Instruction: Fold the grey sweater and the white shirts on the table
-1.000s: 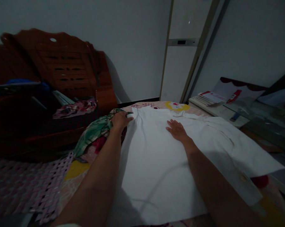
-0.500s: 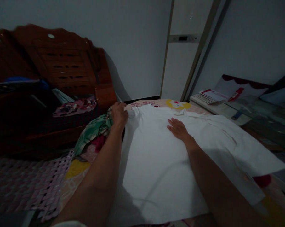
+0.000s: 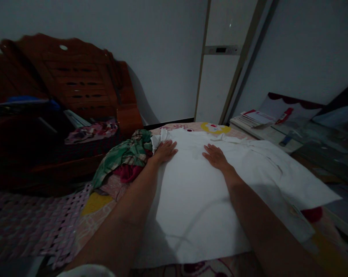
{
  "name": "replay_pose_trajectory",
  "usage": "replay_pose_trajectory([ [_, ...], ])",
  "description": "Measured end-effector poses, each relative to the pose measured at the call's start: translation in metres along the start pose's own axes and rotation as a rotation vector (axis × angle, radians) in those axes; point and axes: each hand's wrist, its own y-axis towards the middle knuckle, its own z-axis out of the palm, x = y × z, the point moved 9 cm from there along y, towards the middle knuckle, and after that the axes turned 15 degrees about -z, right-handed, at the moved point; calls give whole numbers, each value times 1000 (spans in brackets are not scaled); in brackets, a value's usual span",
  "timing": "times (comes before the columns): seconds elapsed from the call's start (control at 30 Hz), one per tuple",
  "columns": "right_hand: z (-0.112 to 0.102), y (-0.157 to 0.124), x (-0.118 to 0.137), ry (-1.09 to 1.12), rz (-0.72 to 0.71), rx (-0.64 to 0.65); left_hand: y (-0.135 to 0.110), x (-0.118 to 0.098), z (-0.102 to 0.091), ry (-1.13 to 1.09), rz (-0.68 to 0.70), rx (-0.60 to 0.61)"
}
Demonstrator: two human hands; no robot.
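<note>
A white shirt (image 3: 191, 204) lies spread over a patterned cloth-covered surface (image 3: 90, 231) in front of me. Flat on its upper left part rests my left hand (image 3: 165, 151), fingers stretched out, close to a bunched fold of the white fabric. My right hand (image 3: 215, 156) also lies flat on the shirt, farther right, with its fingers spread. Beside my left forearm is a heap of clothes with a green plaid garment (image 3: 127, 152) on top and a dark pink piece (image 3: 128, 173) under it.
A wooden bench (image 3: 75, 80) holding clothes and other items stands at the far left. A woven pink seat (image 3: 47, 227) is at lower left. On the right, a glass-topped table (image 3: 320, 134) stands by a stack of papers (image 3: 253, 119). A tall white cabinet-like unit (image 3: 217, 80) stands behind.
My left hand has let go of the shirt's left edge and moved right and slightly nearer, onto the fabric, with fingers spread. My right hand stays in about the same place.
</note>
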Motion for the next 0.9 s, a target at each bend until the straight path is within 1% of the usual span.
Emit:
replay_pose_trajectory([
  [0.07, -4, -4, -1, 74, 27, 73, 2, -1, -3, 27, -3, 17],
  [0.13, -10, -14, 1, 134, 21, 124, 3, -5, -5, 39, 9, 73],
  [0.2, -20, -31, 4, 148, -9, 118, 1, -11, -8, 33, 22, 117],
  [0.27, -27, -55, 6, 116, -28, 85, -7, -22, -12, -4, 49, 119],
  [0.33, -31, -83, 9, 42, -24, 45, -25, -36, -12, -50, 109, 108],
  [0.4, -31, -113, 10, -43, 0, 19, -49, -46, -7, -76, 172, 109],
  [0.47, -30, -140, 8, -131, 39, 0, -72, -44, -2, -73, 178, 83],
  [0.57, -30, -169, 0, -245, 65, -53, -91, -27, -2, -76, 114, 13],
  [0.63, -30, -178, -4, -294, 39, -109, -95, -19, -4, -73, 79, 16],
  [0.73, -31, -180, -7, -291, 18, -162, -97, -16, -9, -66, 29, 38],
  [0.83, -29, -175, -8, -223, 55, -135, -108, -19, -17, -94, -4, 28],
  [0.9, -32, -173, -9, -166, 88, -105, -121, -28, -23, -116, 14, 24],
])
